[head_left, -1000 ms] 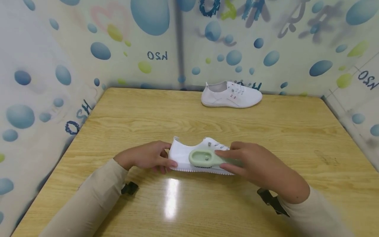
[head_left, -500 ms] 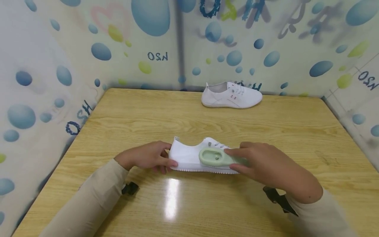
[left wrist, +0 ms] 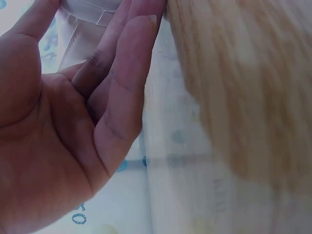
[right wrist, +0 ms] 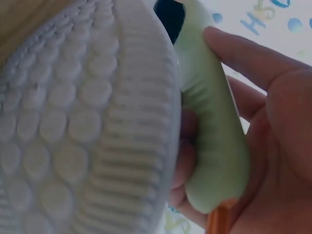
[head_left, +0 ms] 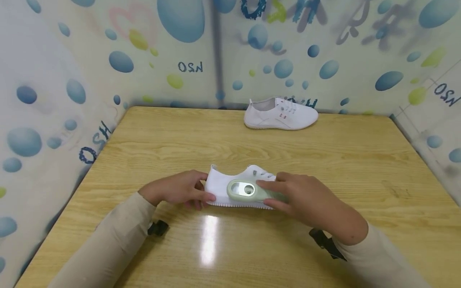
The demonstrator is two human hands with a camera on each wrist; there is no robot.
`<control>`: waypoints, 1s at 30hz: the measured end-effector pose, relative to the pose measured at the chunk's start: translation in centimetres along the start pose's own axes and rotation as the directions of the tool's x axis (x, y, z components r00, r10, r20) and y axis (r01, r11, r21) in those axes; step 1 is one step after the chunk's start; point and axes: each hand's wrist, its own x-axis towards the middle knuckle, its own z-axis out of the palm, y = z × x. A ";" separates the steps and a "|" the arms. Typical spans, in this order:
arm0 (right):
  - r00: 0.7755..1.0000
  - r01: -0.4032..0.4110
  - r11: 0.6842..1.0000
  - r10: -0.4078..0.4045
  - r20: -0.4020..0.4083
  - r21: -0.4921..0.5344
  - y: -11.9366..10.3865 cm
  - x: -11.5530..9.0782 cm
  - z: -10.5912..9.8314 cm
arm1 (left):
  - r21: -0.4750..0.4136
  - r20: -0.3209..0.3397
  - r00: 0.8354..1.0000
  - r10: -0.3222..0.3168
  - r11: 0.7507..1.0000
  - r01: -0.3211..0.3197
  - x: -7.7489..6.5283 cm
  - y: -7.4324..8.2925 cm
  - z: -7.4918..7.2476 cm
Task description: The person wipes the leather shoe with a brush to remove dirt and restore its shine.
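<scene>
A white lace-up shoe [head_left: 218, 184] sits near the middle of the table, its heel to the left and its toe hidden behind my right hand [head_left: 306, 200]. My left hand [head_left: 180, 189] grips the heel, with the thumb on the near side. In my right hand is a pale green brush [head_left: 235, 197], held by its handle and lying against the near side of the shoe. Up close in the right wrist view, the brush handle [right wrist: 217, 131] stands beside the shoe's studded sole [right wrist: 63, 122], with fingers wrapped around it. A dark patch shows near the brush's head.
A second white shoe [head_left: 266, 117] stands at the back of the wooden table [head_left: 173, 144], close to the patterned wall [head_left: 230, 52]. Dark straps hang from both wrists, the left strap [head_left: 157, 228] just above the table.
The brush slid right along the shoe's side, then came back left, close to its earlier spot. My left hand and the far shoe have stayed in place.
</scene>
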 end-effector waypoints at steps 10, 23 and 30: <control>0.990 -0.111 0.992 0.105 0.094 0.056 0.9 -0.8 -1.6 | 0.002 0.008 1.000 0.004 1.000 -0.004 0.2 -0.1 -0.2; 0.993 -0.096 0.995 0.096 0.061 -0.006 0.3 -0.6 -1.1 | -0.009 0.001 1.000 -0.002 1.000 0.002 0.0 -0.1 0.0; 0.988 -0.142 0.990 0.141 0.067 0.012 0.9 -1.2 -2.0 | -0.009 -0.002 1.000 0.000 1.000 0.000 0.0 -0.1 0.1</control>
